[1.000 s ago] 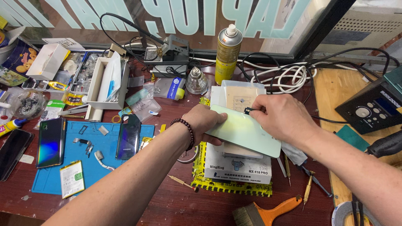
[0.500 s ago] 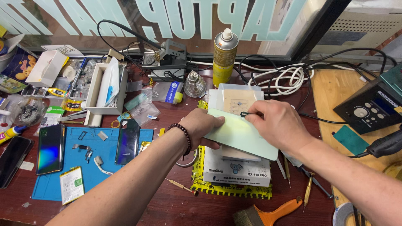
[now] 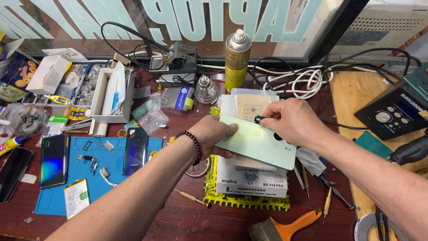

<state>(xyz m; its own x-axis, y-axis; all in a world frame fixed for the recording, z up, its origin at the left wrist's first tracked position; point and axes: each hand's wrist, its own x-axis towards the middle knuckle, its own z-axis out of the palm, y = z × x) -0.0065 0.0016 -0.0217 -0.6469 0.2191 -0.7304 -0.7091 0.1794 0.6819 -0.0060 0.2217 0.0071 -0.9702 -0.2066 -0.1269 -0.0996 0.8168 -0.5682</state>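
Workbench: I look down on a dark red-brown bench top, crowded with tools, cables and parts, under a window with pale mint lettering.
Blue mat: a blue repair mat lies at the left of the bench, with two dark phones face up on it and a small flat battery pack at its lower edge.
Instrument: a black bench unit with a knob and buttons sits at the right, on a pale wooden board.
White tray: an open white box stands upright behind the mat, with loose sheets inside.
Back cover: a pale green phone back cover is held above a white and grey heating block, which rests on a yellow and black mat. The cover's camera hole shows under my right palm.
Left hand: my left hand, a dark bead bracelet on the wrist, grips the cover's left end, thumb on top and fingers curled below.
Right hand: my right hand rests on the cover's upper right edge, its thumb and forefinger pinched on a small dark piece at the cover's top edge.
Spray can: a yellow aerosol can stands upright behind the hands, beside a small glass bottle.
Brush: an orange-handled brush lies at the bottom edge.
Screwdrivers: small brass-handled drivers lie just right of the block.
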